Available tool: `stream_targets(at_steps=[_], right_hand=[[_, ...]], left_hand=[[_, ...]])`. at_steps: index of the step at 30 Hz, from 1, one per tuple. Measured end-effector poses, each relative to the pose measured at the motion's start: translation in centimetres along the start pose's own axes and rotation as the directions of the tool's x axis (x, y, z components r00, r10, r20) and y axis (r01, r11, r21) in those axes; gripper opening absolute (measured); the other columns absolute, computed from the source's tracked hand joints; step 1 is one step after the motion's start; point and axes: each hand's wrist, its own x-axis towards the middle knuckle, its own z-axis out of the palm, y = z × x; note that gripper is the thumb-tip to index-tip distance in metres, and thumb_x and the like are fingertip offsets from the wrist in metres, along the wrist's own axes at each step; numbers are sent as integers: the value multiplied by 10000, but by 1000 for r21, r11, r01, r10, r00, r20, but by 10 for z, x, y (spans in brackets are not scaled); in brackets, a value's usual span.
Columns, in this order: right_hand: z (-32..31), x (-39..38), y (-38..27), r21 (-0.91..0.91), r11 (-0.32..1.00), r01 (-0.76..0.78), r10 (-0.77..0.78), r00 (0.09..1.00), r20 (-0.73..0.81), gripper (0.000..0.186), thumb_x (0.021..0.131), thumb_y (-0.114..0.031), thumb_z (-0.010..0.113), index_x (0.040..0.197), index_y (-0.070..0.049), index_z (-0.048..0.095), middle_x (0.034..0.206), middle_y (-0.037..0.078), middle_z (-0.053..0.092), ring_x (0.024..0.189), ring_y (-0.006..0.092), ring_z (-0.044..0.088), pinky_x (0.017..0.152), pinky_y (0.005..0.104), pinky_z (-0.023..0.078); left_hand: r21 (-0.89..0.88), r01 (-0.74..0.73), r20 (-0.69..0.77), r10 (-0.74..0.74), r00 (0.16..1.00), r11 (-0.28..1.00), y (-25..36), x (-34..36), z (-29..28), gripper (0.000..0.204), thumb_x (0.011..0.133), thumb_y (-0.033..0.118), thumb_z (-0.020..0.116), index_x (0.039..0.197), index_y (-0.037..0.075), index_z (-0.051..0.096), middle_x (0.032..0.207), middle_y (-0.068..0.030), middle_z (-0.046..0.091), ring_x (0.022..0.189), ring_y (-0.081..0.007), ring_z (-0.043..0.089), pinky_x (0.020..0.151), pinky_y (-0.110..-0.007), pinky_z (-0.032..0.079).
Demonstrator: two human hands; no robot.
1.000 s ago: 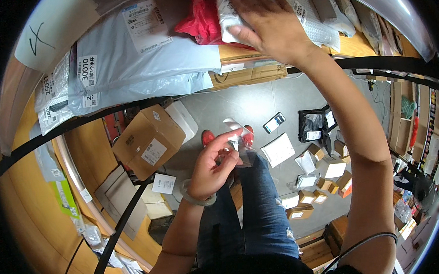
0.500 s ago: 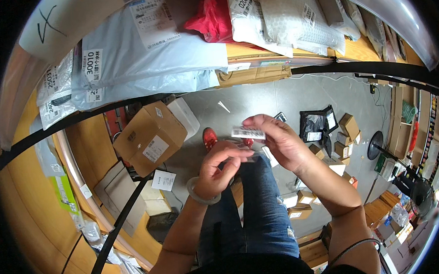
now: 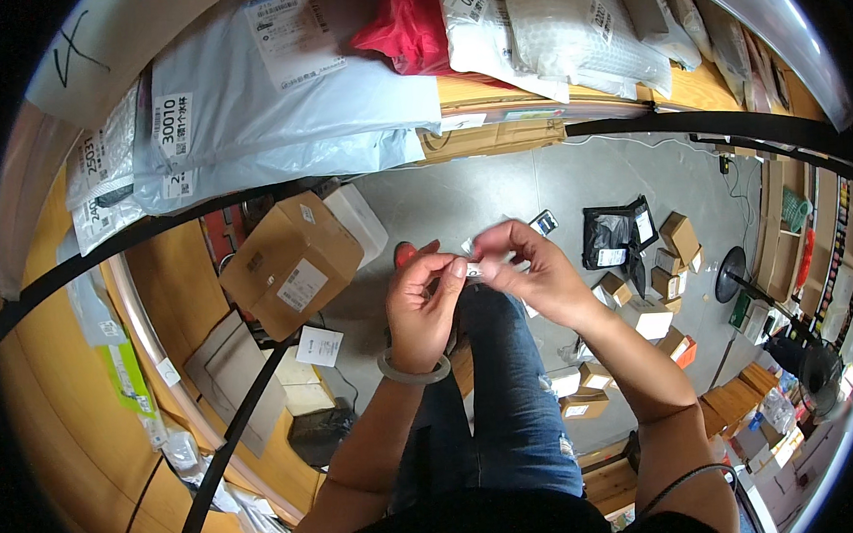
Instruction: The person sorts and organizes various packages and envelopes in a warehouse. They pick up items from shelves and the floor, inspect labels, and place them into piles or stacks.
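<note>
Over my knees both hands meet at a small white printed label. My left hand is closed, its thumb and forefinger pinching the label's left side. Fingers of my right hand are curled on the label's other side, slightly smeared by motion. A pale scrap shows just above the fingertips; I cannot tell whether it is part of the label. The clear plastic piece seen earlier at my left fingers is mostly hidden now.
Ahead, a shelf carries a large grey mailing bag, a red bag and bubble-wrapped parcels. A big cardboard box stands at left. Black plastic packaging and several small boxes lie on the floor at right, near a fan.
My right hand has brought the label down and left to my left hand. My left hand has turned more upright, and the two hands now meet at the label.
</note>
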Motion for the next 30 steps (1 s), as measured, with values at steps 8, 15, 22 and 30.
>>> stream_targets(at_steps=[8, 15, 22, 30], right_hand=[[-16, 17, -12, 369, 886, -279, 311, 950, -28, 192, 975, -186, 701, 1070, -27, 650, 888, 18, 681, 781, 77, 607, 697, 255, 506], [-7, 22, -24, -633, 640, 436, -504, 860, 82, 204, 861, -131, 751, 1049, -65, 705, 957, 77, 688, 884, 285, 632, 796, 361, 521], [-13, 33, -43, -661, 565, 494, -419, 862, 286, 184, 797, -220, 809, 930, -106, 752, 852, 39, 732, 808, 258, 666, 733, 368, 545], [-30, 45, -55, -656, 577, 487, -144, 851, 505, 117, 852, -239, 736, 896, -132, 722, 737, 91, 692, 743, 311, 687, 674, 424, 534]], left_hand=[[-80, 172, 220, -151, 964, 982, 21, 7, -5, 158, 978, 58, 671, 1121, -9, 667, 998, -22, 690, 912, -70, 623, 815, -232, 507], [-15, 112, 143, -109, 984, 994, 20, 10, -10, 173, 973, 36, 663, 1141, -7, 660, 984, -51, 695, 836, -76, 631, 729, -231, 544], [443, -392, 245, 312, 918, 806, 21, 21, -19, 127, 861, -26, 705, 987, -15, 689, 874, -92, 704, 761, -197, 662, 677, -323, 514], [605, -507, 398, 318, 860, 614, 42, 21, -17, 120, 766, 48, 738, 882, 40, 712, 821, -87, 687, 741, -287, 638, 758, -402, 448]])
